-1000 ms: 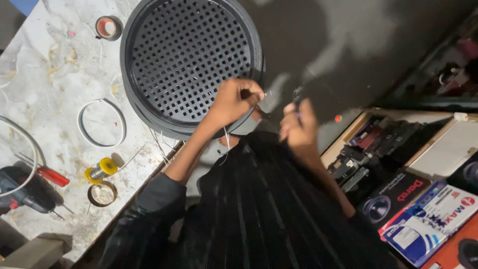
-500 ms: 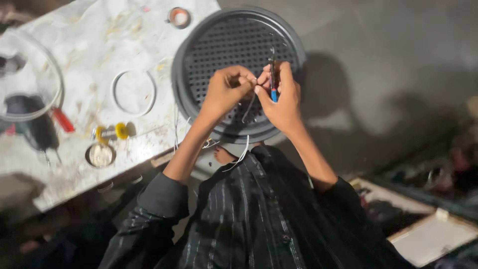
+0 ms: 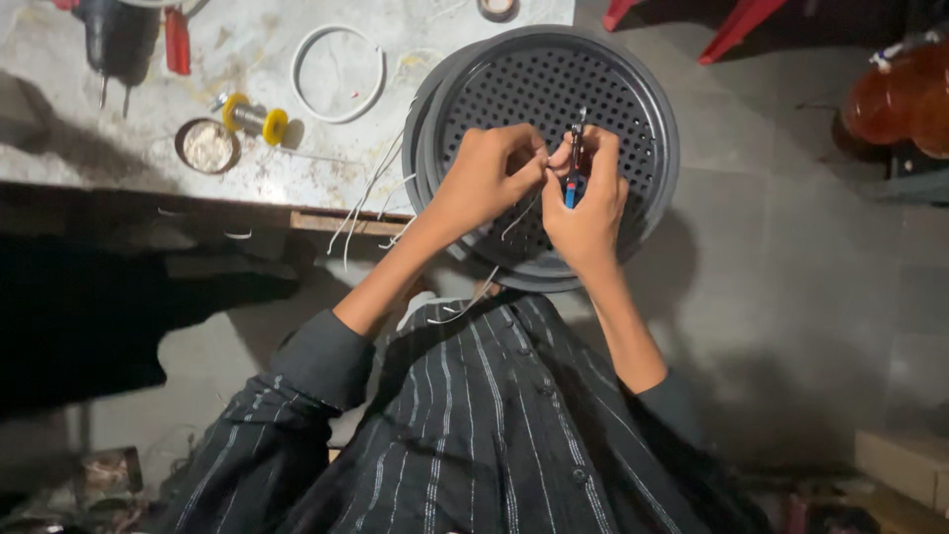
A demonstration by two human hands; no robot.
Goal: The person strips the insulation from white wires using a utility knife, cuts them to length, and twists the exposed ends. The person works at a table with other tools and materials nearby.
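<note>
A thin white wire (image 3: 522, 213) is pinched between the fingertips of the left hand (image 3: 484, 178), just above the middle of the frame, and trails down toward the striped shirt (image 3: 474, 425). A small tool (image 3: 573, 163) with a blue and red handle and a thin metal tip is clasped upright in the right hand (image 3: 588, 203), whose fingers are closed around it; the two hands touch at the fingertips. Both are held over a round dark perforated grille (image 3: 613, 89), which fills the upper centre of the frame and overhangs the edge of a pale, stained bench (image 3: 119, 148) at the upper left. More white strands (image 3: 361, 203) hang over that edge just left of the grille. On the bench a white ring (image 3: 338, 72) lies near the grille, with a yellow spool (image 3: 254, 116) and a small round tin (image 3: 208, 145) further left, and a dark tool with a red handle (image 3: 178, 40) at the top left corner.
</note>
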